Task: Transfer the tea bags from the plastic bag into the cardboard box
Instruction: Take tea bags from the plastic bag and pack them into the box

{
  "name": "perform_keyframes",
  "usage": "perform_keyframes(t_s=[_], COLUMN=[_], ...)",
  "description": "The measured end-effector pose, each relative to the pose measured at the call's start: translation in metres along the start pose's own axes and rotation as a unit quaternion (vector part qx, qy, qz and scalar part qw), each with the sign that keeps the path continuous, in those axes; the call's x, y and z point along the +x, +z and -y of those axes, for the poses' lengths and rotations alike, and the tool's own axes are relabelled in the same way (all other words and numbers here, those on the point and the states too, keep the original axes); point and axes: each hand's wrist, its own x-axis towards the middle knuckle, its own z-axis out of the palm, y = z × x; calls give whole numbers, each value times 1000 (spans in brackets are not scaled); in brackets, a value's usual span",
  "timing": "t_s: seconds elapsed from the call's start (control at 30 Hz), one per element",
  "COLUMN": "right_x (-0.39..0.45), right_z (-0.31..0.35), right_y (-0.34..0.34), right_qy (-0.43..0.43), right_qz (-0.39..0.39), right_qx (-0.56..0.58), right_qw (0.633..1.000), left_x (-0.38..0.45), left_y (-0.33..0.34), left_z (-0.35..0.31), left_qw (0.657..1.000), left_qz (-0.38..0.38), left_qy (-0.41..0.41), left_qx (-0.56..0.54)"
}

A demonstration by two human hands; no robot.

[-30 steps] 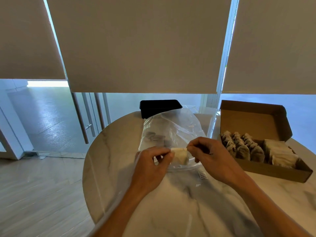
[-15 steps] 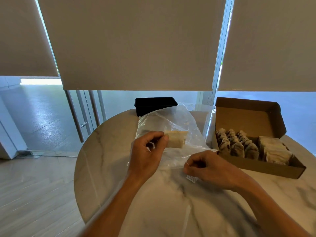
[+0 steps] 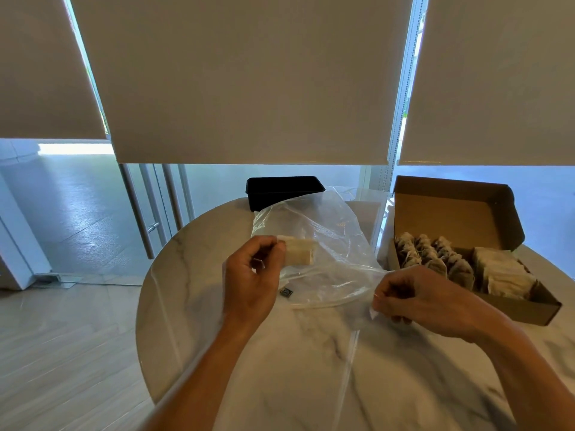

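Note:
My left hand (image 3: 252,278) pinches a pale stack of tea bags (image 3: 299,251), held above the table in front of the clear plastic bag (image 3: 329,241). My right hand (image 3: 420,298) is closed on a small white tag and thin string by the bag's near right edge, just in front of the cardboard box (image 3: 516,309). The box stands open at the right, lid up. It holds rows of brown tea bags (image 3: 435,259) on the left and a pale stack on the right.
A black rectangular tray (image 3: 281,191) stands at the far edge of the round marble table (image 3: 311,368), behind the plastic bag. The table's edge curves close on the left, with wooden floor below. Roller blinds hang behind.
My left hand has lifted the pale stack of tea bags up and left, out of the bag's mouth. My right hand has let go of the stack and moved right toward the box with a tag.

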Motion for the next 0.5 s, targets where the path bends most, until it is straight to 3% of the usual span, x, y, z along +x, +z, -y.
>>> perform_keyframes(t_s=[0.27,0.5], right_x=[-1,15], right_z=[25,44], right_y=[-1,12], right_qy=[-83,-98], right_qz=[-113,-121], right_qx=[125,-56], right_qw=[982,986], left_x=[-9,-14], left_y=[5,9], left_z=[-6,-7], left_qw=[997,988], left_qz=[75,141], left_qy=[-19,56], left_qx=[4,27])
